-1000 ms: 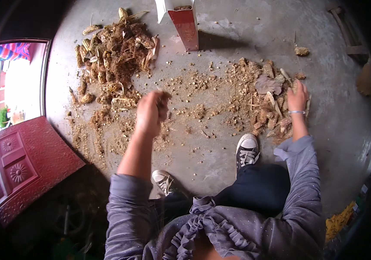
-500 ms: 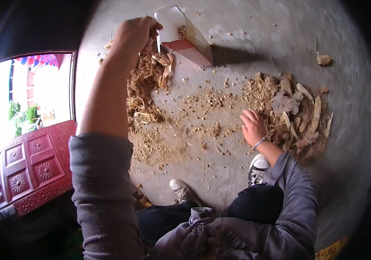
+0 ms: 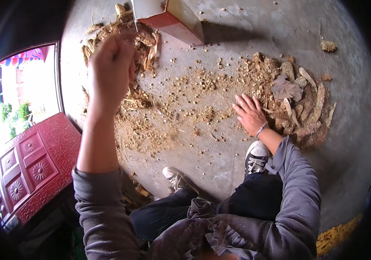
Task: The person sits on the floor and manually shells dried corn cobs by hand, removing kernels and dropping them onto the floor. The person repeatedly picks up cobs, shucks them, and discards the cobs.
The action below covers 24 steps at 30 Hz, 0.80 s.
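Note:
My left hand (image 3: 111,71) is raised over the left-hand heap of corn cobs and husks (image 3: 151,55). It is curled and blurred, so what its fingers do is not clear. Just beyond it stands a white and red box (image 3: 183,27), cut off by the upper edge of the view. Flat against the floor, my right hand (image 3: 251,116) has its fingers spread among loose corn kernels and chaff (image 3: 203,89). Beside that hand lies the right-hand heap of shelled cobs (image 3: 309,102), with a dry brown leaf (image 3: 286,88) on it.
My shoes (image 3: 257,158) are close below the right hand. A lone cob (image 3: 328,46) lies at the far right. A red panelled door (image 3: 36,167) stands open at the left. Yellow corn (image 3: 339,236) shows at the lower right corner.
My left hand has come off the box's edge and drawn back toward me. My right hand has flattened onto the floor with its fingers spreading. The whole view has shifted slightly.

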Available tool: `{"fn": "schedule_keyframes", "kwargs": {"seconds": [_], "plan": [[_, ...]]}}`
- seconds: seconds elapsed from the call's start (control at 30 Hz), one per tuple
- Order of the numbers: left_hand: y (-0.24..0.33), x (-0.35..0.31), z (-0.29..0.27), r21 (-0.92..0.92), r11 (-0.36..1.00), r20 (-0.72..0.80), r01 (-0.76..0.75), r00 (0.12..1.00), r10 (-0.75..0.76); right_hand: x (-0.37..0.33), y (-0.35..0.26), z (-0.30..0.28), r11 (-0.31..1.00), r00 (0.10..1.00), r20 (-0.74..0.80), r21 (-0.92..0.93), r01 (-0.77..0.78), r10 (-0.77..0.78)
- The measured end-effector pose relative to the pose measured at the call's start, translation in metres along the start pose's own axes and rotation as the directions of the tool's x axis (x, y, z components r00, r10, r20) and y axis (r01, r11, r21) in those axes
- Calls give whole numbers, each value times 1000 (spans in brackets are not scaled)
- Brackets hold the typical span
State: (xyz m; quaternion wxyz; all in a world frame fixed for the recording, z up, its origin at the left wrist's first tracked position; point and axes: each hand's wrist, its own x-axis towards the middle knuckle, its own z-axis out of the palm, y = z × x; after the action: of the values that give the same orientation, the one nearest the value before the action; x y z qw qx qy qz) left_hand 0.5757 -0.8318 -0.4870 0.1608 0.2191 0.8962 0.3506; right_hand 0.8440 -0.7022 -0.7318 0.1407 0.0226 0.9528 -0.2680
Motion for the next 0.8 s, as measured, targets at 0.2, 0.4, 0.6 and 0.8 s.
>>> {"fn": "schedule_keyframes", "kwargs": {"seconds": [0.2,0.4,0.6,0.8], "plan": [[-42,-84,27,-59,980,371,191,916,-157,-14,71,2,911,909,-215,-134,-390,358],[-10,-107,38,-479,850,504,218,861,63,-63,157,-31,704,670,-634,-268,-658,385],[51,-120,29,-895,345,391,282,869,304,-18,89,-48,940,737,-630,-32,-341,246],[102,-126,21,-915,313,316,254,934,168,64,8,-35,999,926,-375,42,-23,37]]}}
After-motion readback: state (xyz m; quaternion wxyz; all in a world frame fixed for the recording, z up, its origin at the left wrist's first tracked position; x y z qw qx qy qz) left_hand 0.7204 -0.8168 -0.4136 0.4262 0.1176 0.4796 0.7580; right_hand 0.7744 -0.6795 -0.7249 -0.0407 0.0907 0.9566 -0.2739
